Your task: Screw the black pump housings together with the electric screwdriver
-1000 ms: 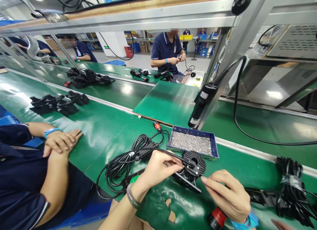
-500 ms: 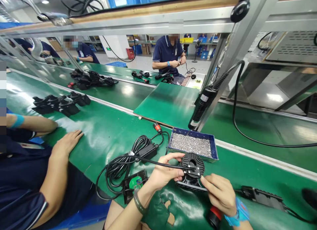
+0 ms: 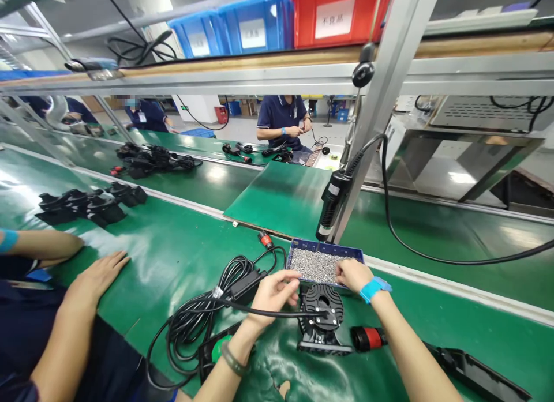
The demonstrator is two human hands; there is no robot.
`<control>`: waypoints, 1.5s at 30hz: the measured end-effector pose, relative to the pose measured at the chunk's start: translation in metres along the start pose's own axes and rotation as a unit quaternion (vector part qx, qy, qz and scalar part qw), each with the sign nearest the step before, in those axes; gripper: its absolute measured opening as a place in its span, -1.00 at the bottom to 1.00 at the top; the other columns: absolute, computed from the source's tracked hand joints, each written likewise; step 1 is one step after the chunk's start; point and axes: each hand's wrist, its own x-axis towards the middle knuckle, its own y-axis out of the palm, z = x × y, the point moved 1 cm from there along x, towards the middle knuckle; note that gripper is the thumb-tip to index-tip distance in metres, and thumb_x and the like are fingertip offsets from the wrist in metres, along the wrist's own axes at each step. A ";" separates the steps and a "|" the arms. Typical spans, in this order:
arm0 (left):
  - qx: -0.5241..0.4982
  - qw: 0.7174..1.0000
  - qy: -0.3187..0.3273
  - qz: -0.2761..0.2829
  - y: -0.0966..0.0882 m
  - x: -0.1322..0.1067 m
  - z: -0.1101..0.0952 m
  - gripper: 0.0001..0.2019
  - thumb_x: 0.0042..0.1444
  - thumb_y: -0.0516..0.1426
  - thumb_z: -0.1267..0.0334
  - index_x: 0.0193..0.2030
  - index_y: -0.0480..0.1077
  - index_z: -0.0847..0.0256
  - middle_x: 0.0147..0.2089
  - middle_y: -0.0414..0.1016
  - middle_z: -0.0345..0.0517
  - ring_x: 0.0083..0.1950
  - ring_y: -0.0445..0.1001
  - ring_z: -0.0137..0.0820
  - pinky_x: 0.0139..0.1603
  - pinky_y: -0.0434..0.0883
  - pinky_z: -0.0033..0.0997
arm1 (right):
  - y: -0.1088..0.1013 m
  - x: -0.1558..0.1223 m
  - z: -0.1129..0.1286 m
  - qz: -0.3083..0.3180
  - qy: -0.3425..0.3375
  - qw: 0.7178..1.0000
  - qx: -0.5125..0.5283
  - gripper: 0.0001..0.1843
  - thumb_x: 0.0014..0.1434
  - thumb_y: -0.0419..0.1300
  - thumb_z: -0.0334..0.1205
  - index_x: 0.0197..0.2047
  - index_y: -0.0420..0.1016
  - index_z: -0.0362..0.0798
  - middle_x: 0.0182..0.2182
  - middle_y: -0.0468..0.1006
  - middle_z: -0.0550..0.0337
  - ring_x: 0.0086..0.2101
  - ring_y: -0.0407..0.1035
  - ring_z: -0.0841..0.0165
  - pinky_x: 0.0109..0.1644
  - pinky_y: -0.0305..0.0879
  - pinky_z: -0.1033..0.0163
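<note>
A black ribbed round housing (image 3: 322,310) stands on a flat base on the green bench, small screws in its face and a black cable running from it to the left. My left hand (image 3: 274,295) hovers just left of the housing, over the cable, its fingers loosely bent and apart with nothing visible in them. Reaching into a blue tray (image 3: 357,253) of small silver screws (image 3: 314,265), my right hand (image 3: 352,274) has its fingertips pinched together among them. What exactly lies between those fingertips is hidden.
A coiled black cable (image 3: 190,315) lies left of the housing. Near my right forearm are a black-and-red cylindrical end (image 3: 367,338) and a long black tool (image 3: 480,370). An electric screwdriver (image 3: 333,203) hangs above the tray. A co-worker's hand (image 3: 97,278) rests at left.
My right hand has left the housing and moved up into the screw tray. My left hand has come off the housing to its left. The view has tilted up and shifted right.
</note>
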 end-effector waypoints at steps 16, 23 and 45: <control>0.355 0.922 -0.032 0.154 0.040 0.105 -0.009 -0.92 0.16 0.28 0.44 -0.36 0.52 0.31 -0.28 0.64 -0.09 -0.11 0.63 -0.28 0.09 0.53 -0.10 | -0.012 -0.060 0.026 -0.094 -0.054 0.948 0.299 -0.62 0.27 0.12 0.01 -0.11 0.57 -0.12 -0.31 0.69 0.02 -0.29 0.60 0.23 -0.16 0.55 0.18; 0.147 0.989 0.000 0.004 0.033 0.093 -0.004 -0.82 0.05 0.16 0.53 -0.26 0.50 0.22 -0.33 0.62 -0.17 -0.27 0.61 -0.38 -0.14 0.53 -0.41 | -0.013 -0.091 0.043 -0.157 -0.108 0.902 0.388 -0.71 0.10 0.31 0.01 -0.42 0.67 -0.04 -0.44 0.70 0.06 -0.43 0.58 0.26 -0.32 0.53 0.26; -0.202 0.979 0.017 -0.020 0.008 0.009 -0.023 -0.89 -0.07 0.35 0.28 -0.37 0.70 0.21 -0.26 0.70 0.02 -0.19 0.63 -0.28 -0.16 0.54 -0.40 | -0.043 -0.095 0.038 -0.144 -0.081 0.891 0.423 -0.46 0.26 0.15 0.20 0.16 0.54 0.08 0.10 0.57 -0.03 0.03 0.50 0.14 0.10 0.51 0.01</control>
